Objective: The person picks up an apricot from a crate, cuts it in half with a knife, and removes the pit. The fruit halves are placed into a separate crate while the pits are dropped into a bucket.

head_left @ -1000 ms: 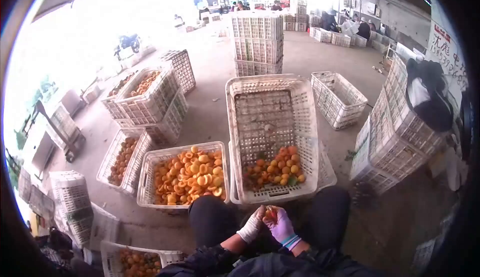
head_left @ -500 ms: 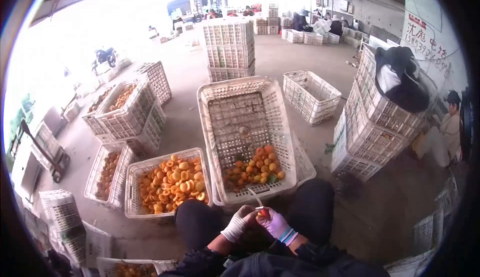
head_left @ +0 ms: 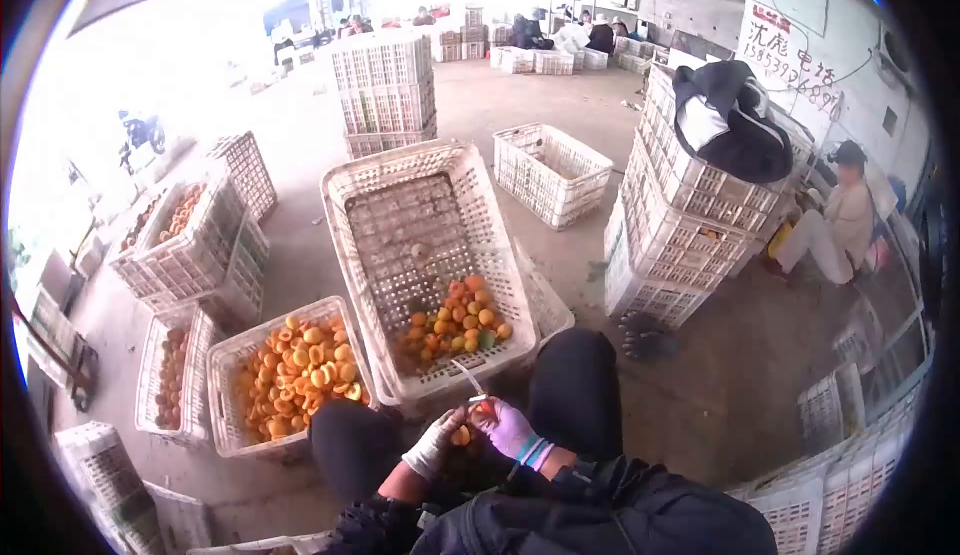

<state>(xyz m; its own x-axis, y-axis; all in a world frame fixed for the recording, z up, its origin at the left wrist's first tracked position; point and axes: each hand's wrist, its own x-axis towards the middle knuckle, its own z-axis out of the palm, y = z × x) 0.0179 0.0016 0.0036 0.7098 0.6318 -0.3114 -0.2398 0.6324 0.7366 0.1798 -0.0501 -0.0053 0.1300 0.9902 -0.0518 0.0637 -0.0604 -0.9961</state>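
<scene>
Between my knees, my left hand [head_left: 432,445] in a white glove is closed around an orange apricot [head_left: 461,436], partly hidden by the fingers. Close beside it, my right hand [head_left: 508,429] in a lilac glove with a striped cuff grips a small knife [head_left: 469,379] by its red handle, the pale blade pointing up and away from me. Just beyond the hands a large tilted crate [head_left: 350,245] holds whole apricots [head_left: 462,315] in its near end. A lower crate [head_left: 222,410] to the left is filled with apricot halves [head_left: 295,370].
More fruit crates [head_left: 190,255] stand at the left. A white crate [head_left: 553,195] sits on the floor ahead, before a tall crate stack [head_left: 385,85]. At right, another stack [head_left: 680,215] carries a dark garment [head_left: 735,120]. A seated person [head_left: 845,215] is beyond it.
The view has turned to the right, so the crates appear further left. An apricot piece now shows between my hands. The knife stays in my right hand.
</scene>
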